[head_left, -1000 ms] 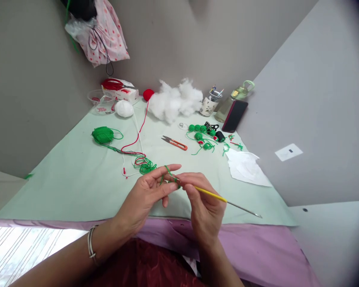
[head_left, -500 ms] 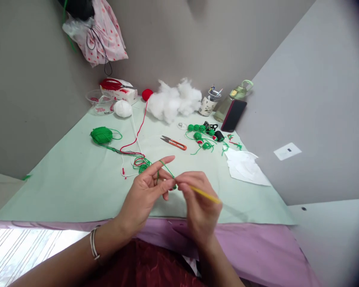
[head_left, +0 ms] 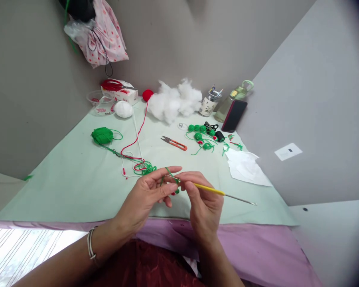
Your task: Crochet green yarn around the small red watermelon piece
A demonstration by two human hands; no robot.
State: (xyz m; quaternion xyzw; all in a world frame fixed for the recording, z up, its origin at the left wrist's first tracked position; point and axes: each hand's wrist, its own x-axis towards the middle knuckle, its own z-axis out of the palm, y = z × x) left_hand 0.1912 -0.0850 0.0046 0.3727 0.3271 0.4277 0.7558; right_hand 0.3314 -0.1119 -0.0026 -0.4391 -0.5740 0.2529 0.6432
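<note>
My right hand (head_left: 206, 203) grips a crochet hook with a yellow handle (head_left: 211, 189); its thin metal tip reaches to my left fingers. Between the thumb and fingers of my left hand (head_left: 151, 191) is a small green crochet piece (head_left: 177, 191) with a bit of red, partly hidden. Green yarn runs over my raised left index finger. Just beyond that hand lies a tangle of green yarn (head_left: 149, 169), joined by a strand towards a green yarn ball (head_left: 102, 136). Red and white strands cross near the tangle.
Orange thread snips (head_left: 174, 143) lie mid-table. Behind them are white stuffing (head_left: 173, 101), a white ball (head_left: 123, 109) and a red ball (head_left: 147, 95). To the right are small green pieces (head_left: 198, 136), a phone (head_left: 234, 115), a bottle (head_left: 226, 107) and white paper (head_left: 245, 167).
The hook has swung flatter, so its far metal end now shows at the right. My left index finger has lowered slightly, and the yarn over it has shifted.
</note>
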